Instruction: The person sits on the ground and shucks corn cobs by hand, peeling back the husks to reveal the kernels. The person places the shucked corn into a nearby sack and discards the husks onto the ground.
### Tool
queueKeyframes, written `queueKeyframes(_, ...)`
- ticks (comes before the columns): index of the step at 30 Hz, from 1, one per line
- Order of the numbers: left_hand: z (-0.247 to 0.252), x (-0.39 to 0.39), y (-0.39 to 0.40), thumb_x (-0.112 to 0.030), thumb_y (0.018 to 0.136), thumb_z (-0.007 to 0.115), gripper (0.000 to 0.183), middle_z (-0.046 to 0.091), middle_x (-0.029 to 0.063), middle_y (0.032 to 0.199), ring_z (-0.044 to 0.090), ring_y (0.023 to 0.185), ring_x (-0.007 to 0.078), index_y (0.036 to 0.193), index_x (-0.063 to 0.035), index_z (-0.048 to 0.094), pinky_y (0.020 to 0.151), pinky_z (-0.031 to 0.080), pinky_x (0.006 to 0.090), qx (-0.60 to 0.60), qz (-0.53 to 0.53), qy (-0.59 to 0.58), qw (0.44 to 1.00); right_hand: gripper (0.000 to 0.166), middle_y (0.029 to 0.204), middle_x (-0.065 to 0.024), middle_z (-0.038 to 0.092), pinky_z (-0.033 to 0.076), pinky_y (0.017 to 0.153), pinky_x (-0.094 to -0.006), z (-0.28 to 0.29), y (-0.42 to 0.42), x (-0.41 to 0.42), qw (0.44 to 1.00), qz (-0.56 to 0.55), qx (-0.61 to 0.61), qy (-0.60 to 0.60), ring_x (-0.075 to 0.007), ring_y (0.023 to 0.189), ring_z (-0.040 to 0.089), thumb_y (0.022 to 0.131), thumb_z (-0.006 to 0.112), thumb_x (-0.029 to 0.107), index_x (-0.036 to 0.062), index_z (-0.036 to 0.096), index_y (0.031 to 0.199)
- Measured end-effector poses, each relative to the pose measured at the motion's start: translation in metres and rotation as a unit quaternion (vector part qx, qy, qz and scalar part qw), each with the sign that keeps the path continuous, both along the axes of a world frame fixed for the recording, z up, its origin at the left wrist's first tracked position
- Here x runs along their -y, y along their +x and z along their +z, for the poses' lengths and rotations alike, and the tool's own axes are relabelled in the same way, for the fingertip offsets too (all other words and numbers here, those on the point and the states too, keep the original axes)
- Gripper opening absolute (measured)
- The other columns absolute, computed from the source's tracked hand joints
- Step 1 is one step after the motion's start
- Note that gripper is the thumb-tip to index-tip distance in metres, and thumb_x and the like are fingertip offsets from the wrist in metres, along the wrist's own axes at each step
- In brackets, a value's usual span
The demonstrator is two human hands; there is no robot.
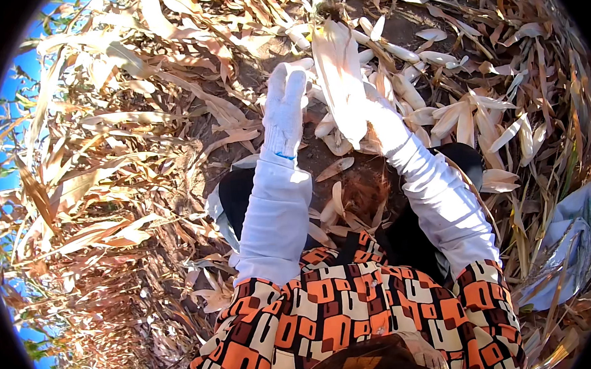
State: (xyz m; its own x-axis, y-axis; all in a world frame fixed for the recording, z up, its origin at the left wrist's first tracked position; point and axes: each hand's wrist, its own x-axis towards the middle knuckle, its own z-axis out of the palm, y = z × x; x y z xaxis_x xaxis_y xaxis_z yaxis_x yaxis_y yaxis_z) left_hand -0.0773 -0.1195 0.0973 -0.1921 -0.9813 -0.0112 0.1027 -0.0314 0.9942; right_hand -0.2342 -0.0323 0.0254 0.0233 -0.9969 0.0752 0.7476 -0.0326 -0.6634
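Note:
My right hand (pixel 384 118), in a white knitted glove, grips the lower end of a dry maize ear in its pale husk (pixel 338 73). The ear points away from me, and a dark silk tuft shows at its far tip. Just left of the ear is my left hand (pixel 285 104), also gloved in white. Its fingers are apart and bent towards the husk, with nothing visible in them. Whether its fingertips touch the ear cannot be made out. Beyond and right of the ear, several pale maize ears (pixel 406 90) lie in a loose heap on the soil.
Dry maize leaves and stalks (pixel 114 119) cover the ground on the left. Loose husks (pixel 474 115) lie right of the heap. A pale woven sack (pixel 566 249) rests at the lower right. Bare brown soil (pixel 324 155) shows between my knees.

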Motion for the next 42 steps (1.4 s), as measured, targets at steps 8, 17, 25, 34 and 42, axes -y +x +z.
queueKeyframes(8,-0.049,-0.048,0.0,-0.011,0.103,0.056,0.029,0.065,0.0026,0.107,0.062,0.095,0.0121,0.128,0.0047,0.06,0.086,0.051,0.027,-0.227,-0.078,-0.024,0.97,0.042,0.112,-0.0053,0.065,0.054,0.089,-0.0293,-0.004,0.026,-0.011,0.995,-0.049,0.087,0.004,-0.0163,0.1,0.065,0.097,0.063,0.015,0.0035,0.052,0.136)
queueKeyframes(17,-0.025,-0.144,0.024,-0.018,0.075,0.069,0.032,0.069,0.0063,0.115,0.064,0.113,0.0277,0.107,-0.0098,0.071,0.102,0.049,0.0436,0.233,-0.29,-0.61,0.7,0.042,0.107,-0.009,0.069,0.061,0.075,-0.0324,-0.021,0.024,-0.003,0.98,-0.138,0.115,0.086,-0.0202,0.088,0.069,0.104,0.054,0.04,0.0085,0.054,0.133)
queueKeyframes(25,-0.018,-0.155,0.065,-0.019,0.097,0.065,0.019,0.071,0.0074,0.088,0.07,0.082,0.0181,0.106,-0.0034,0.07,0.076,0.056,0.0317,0.266,-0.521,-0.231,0.777,0.047,0.114,-0.0136,0.067,0.06,0.084,-0.0447,-0.012,0.017,-0.026,0.961,0.119,0.237,-0.079,-0.0278,0.091,0.068,0.106,0.049,0.041,0.0041,0.052,0.134)
queueKeyframes(34,-0.002,-0.111,0.041,-0.029,0.098,0.068,0.052,0.065,0.0036,0.106,0.062,0.085,0.008,0.14,-0.0043,0.051,0.074,0.053,0.025,0.015,-0.228,0.101,0.968,0.081,0.146,-0.0215,0.045,0.043,0.109,-0.0415,-0.027,0.049,-0.03,0.913,-0.137,-0.371,-0.103,-0.0312,0.128,0.051,0.092,0.065,0.035,-0.0033,0.028,0.153)
queueKeyframes(42,-0.049,-0.087,0.038,-0.022,0.097,0.067,0.037,0.066,0.0094,0.093,0.062,0.077,0.0138,0.123,0.0039,0.061,0.067,0.053,0.0292,0.097,-0.024,-0.206,0.974,0.042,0.133,-0.0091,0.061,0.048,0.103,-0.0357,-0.032,0.052,-0.028,0.994,-0.067,0.078,0.037,-0.0236,0.119,0.06,0.106,0.049,0.033,0.0069,0.053,0.14)
